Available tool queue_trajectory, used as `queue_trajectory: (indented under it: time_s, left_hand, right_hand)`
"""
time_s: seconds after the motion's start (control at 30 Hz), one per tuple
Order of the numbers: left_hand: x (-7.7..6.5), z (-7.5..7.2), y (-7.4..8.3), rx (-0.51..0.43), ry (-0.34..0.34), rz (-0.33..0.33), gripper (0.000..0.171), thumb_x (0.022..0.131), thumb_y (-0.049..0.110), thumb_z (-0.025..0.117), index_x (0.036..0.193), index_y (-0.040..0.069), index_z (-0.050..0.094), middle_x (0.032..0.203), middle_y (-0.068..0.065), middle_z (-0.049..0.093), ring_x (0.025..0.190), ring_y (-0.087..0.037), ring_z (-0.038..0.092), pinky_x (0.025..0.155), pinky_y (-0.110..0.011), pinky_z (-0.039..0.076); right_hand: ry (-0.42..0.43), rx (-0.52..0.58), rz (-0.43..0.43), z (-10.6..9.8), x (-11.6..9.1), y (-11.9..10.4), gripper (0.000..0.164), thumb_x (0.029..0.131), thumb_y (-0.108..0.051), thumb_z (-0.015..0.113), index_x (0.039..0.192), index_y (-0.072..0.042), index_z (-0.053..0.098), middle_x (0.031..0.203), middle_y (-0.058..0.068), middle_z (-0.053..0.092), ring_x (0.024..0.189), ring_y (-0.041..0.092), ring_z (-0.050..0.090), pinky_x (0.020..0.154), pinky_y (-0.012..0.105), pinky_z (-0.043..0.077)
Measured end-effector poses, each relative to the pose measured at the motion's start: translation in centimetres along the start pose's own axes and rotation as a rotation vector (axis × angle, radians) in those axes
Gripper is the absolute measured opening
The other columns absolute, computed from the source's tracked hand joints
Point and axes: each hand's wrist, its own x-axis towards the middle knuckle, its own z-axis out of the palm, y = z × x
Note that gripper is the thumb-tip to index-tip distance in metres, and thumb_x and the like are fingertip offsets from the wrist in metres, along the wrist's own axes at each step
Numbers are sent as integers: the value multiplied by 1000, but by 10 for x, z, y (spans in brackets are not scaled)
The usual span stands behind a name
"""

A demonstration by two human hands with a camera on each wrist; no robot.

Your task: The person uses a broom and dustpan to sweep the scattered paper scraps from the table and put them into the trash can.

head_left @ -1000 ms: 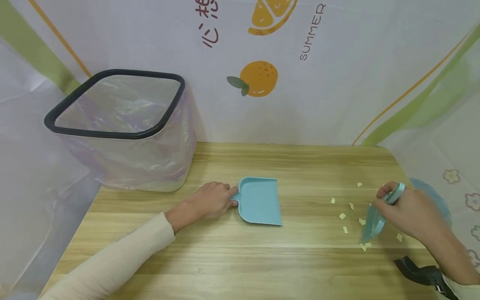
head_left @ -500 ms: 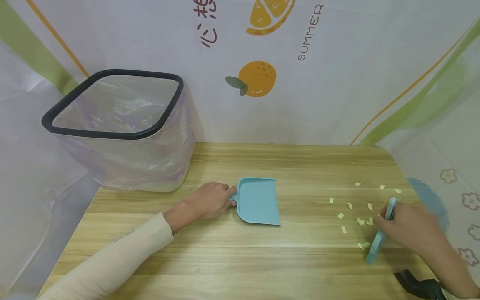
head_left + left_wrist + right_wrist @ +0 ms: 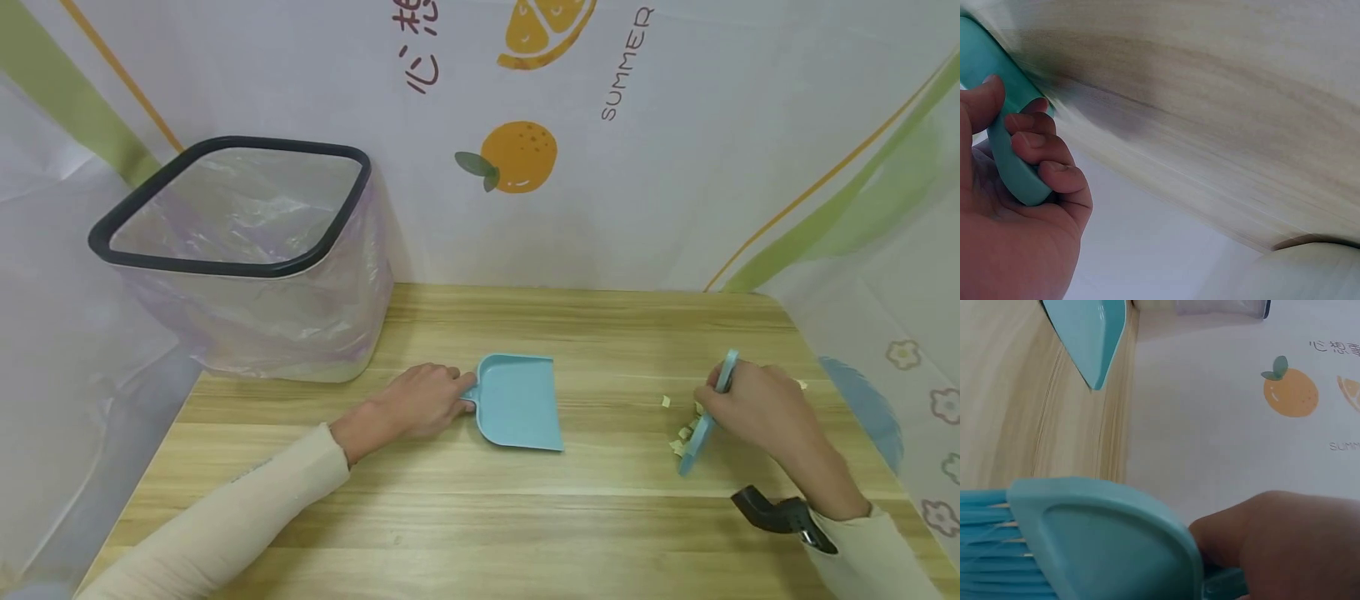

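My left hand [image 3: 420,400] grips the handle of a light blue dustpan [image 3: 519,402], which lies on the wooden table with its straight edge facing right. In the left wrist view, fingers and thumb wrap round the dustpan handle [image 3: 1019,169]. On the right, my right hand [image 3: 761,412] holds a blue hand brush [image 3: 703,429] by its handle, head pointing down at the table. Blue bristles [image 3: 997,544] show in the right wrist view. Small pale yellow paper scraps [image 3: 677,447] are bunched at the brush's left side; one scrap [image 3: 666,401] lies a little apart, toward the dustpan.
A bin [image 3: 300,317] with a black rim and a clear liner bag stands at the back left. Behind the table [image 3: 480,533] hangs a white curtain [image 3: 637,208] printed with oranges. A single scrap [image 3: 802,384] lies near the right edge.
My right hand has swept the brush leftward over the table, pushing scattered scraps together toward the dustpan. The left hand and dustpan have stayed in place.
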Motion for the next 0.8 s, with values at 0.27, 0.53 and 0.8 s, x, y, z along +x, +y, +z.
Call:
queue_trajectory:
  time_s: [0.27, 0.53, 0.8]
  left_hand:
    - [0, -1, 1, 4, -9, -11, 29, 113, 33, 65, 120, 5, 66, 86, -4, 62, 75, -21, 64, 78, -43, 57]
    - [-1, 0, 0, 3, -5, -2, 29, 113, 33, 65, 119, 5, 65, 84, -3, 59, 74, -20, 62, 77, -43, 56]
    - [-1, 0, -1, -8, -3, 0, 29, 113, 33, 65, 120, 5, 65, 85, -3, 61, 75, -20, 63, 77, -43, 57]
  right_hand:
    - [31, 54, -43, 2, 26, -16, 17, 98, -16, 60, 94, -3, 70, 61, -4, 56, 54, 18, 47, 51, 36, 37]
    - [13, 70, -63, -14, 34, -15, 16, 102, -15, 63, 102, 0, 69, 68, -2, 63, 60, 18, 54, 52, 36, 40]
    - [-40, -47, -187, -18, 41, -2, 13, 104, -9, 59, 108, -4, 69, 57, -8, 49, 53, 13, 38, 53, 33, 35]
